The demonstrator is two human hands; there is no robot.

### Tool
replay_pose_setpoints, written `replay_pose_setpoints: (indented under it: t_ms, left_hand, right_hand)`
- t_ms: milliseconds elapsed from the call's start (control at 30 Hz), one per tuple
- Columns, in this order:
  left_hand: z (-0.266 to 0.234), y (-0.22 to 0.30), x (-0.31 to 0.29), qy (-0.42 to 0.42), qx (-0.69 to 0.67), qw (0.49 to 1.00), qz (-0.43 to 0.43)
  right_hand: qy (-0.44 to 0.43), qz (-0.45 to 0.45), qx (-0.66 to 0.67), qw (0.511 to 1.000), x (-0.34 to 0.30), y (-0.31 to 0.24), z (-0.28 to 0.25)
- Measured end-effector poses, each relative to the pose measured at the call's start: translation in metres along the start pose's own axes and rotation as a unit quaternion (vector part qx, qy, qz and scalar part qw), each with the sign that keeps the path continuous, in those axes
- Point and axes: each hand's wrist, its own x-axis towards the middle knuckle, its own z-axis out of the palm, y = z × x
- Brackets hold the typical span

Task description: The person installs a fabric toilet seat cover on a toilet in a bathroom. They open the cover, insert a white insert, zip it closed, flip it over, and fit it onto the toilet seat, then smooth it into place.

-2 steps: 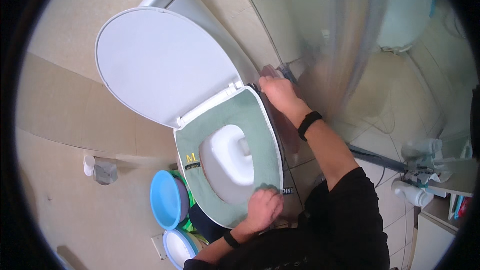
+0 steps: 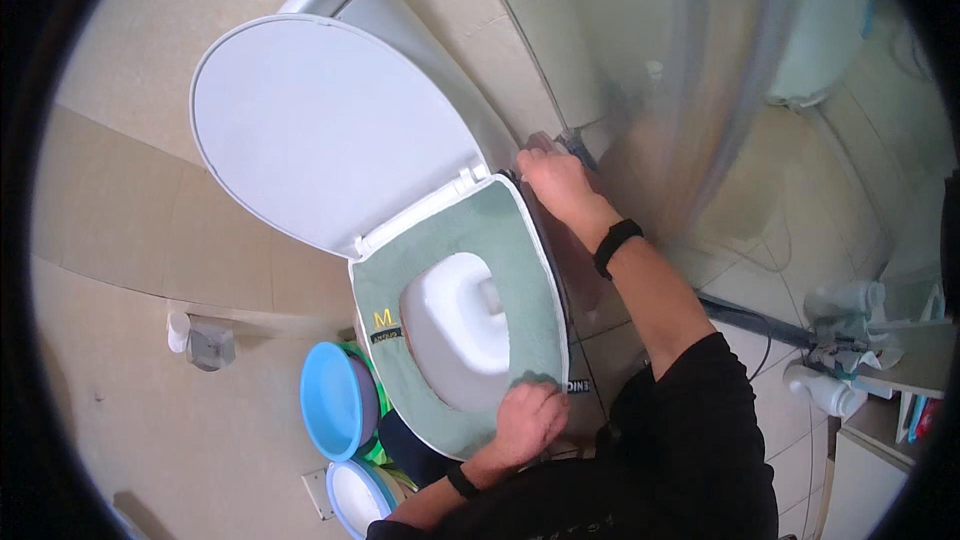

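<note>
A green padded toilet seat cover (image 2: 530, 290) with white piping lies over the toilet seat, its opening showing the white bowl (image 2: 460, 310). The white lid (image 2: 330, 125) is raised. At the cover's front right edge, my left hand (image 2: 531, 420) is closed, its curled fingers gripping the green fabric. My right hand (image 2: 560, 183) is closed beside the rear right corner, near the hinge. A bit of dark material shows next to those fingers; what they pinch is hidden. Each wrist wears a black band.
Blue basins (image 2: 331, 400) stand left of the toilet, with a white-filled basin (image 2: 357, 500) nearer me. A glass panel (image 2: 640, 90) rises at the right. White bottles (image 2: 825, 390) are by a cabinet (image 2: 870, 470). A paper holder (image 2: 208, 342) is on the left wall.
</note>
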Motion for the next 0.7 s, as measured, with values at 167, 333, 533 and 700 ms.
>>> replay_pose_setpoints:
  t_ms: [167, 333, 533, 700]
  left_hand:
    - [0.004, -0.007, -0.004, 0.028, -0.007, 0.999, 0.019]
    - [0.002, -0.006, -0.001, 0.037, -0.057, 0.998, 0.005]
    - [-0.009, -0.012, -0.003, 0.064, -0.121, 0.99, -0.044]
    - [-0.035, -0.055, -0.019, 0.122, 0.019, 0.987, -0.107]
  right_hand:
    - [-0.055, 0.042, 0.056, 0.996, 0.025, 0.009, 0.016]
    - [-0.092, 0.093, 0.077, 0.988, 0.021, 0.003, 0.015]
    - [0.009, 0.121, 0.08, 0.989, 0.012, -0.031, -0.033]
    - [-0.054, -0.235, 0.037, 0.97, -0.034, -0.092, -0.062]
